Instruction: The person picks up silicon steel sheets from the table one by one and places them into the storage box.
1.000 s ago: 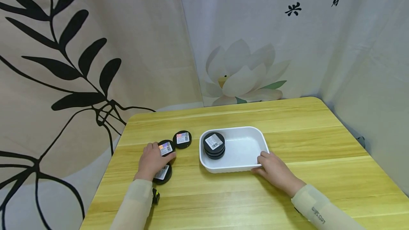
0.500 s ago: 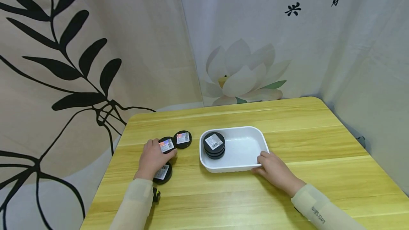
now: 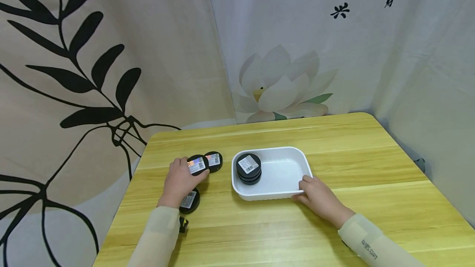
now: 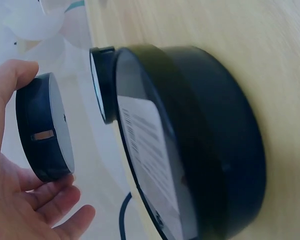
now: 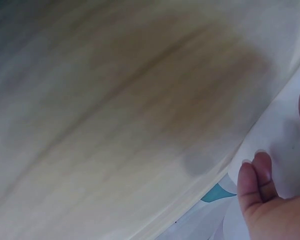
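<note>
- Holding the labelled black disc [image 3: 198,165] in the left hand [image 3: 179,183], pinched between thumb and fingers parted only to its width, with its underside showing in the left wrist view.
- Carried rightward and away from the person since a second ago, now overlapping the far disc [image 3: 216,162] in the head view.
- Still gripping the white tray [image 3: 280,170] by its near right corner with the right hand [image 3: 320,197].
- Unmoved: near disc [image 3: 190,201] on the table [image 3: 259,234], stack of discs [image 3: 249,168] at the tray's left end.
</note>
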Demonstrator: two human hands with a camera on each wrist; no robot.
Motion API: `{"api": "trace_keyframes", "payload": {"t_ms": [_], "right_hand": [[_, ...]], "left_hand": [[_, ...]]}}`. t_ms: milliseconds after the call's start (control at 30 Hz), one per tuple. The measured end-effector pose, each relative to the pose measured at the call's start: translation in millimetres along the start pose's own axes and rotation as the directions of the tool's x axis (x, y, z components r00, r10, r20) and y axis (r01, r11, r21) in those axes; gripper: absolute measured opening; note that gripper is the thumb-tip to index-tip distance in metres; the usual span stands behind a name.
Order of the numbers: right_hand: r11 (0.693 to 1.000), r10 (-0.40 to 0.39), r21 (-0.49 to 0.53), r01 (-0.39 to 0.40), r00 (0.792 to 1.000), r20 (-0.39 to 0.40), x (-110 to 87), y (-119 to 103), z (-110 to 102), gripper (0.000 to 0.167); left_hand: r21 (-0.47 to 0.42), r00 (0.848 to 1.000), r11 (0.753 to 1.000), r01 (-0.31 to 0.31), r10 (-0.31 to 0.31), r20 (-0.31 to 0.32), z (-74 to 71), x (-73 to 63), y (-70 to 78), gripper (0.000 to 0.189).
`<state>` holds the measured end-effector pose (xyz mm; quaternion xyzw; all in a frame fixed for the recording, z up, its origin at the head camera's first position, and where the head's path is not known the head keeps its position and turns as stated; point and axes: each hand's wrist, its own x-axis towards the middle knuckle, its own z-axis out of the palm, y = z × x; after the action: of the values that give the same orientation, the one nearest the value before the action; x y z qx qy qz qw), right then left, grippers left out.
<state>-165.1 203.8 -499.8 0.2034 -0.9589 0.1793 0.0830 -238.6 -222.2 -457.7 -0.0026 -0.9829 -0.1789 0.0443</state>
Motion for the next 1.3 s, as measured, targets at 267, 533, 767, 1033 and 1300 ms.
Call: {"api": "trace_keyframes", "payload": {"t_ms": [267,533,767,1033,1300], "right_hand": [[1.000,0.007,0.006,-0.007,1.000,0.002,-0.4,-0.8,-0.3,0.030],[1.000,0.006,0.012,-0.006,1.000,0.002,-0.7,-2.0,-1.4,0.031],[1.000,0.015,0.012,-0.015,1.000,0.008,-0.4,-2.0,-2.1,0.030],[1.000,0.015,0.011,-0.015,1.000,0.007,-0.2,-1.3,-2.1,0.031],[1.000,0.016,0.011,-0.016,1.000,0.011,-0.3,-2.1,-2.0,0.029]], "left_hand": [[-0.006,1.000,1.000,-0.003,0.003,0.008,-3.5,0.7,9.6,0.102],[-0.020,0.999,1.000,-0.006,0.007,0.042,-6.8,0.5,15.0,0.106],[-0.033,0.999,0.999,-0.014,0.016,0.048,-9.7,-1.1,23.1,0.104],[-0.027,0.998,0.999,-0.036,0.038,0.054,-14.9,-0.6,35.4,0.105],[-0.029,0.997,0.998,-0.051,0.053,0.053,-13.9,0.1,46.3,0.102]]}}
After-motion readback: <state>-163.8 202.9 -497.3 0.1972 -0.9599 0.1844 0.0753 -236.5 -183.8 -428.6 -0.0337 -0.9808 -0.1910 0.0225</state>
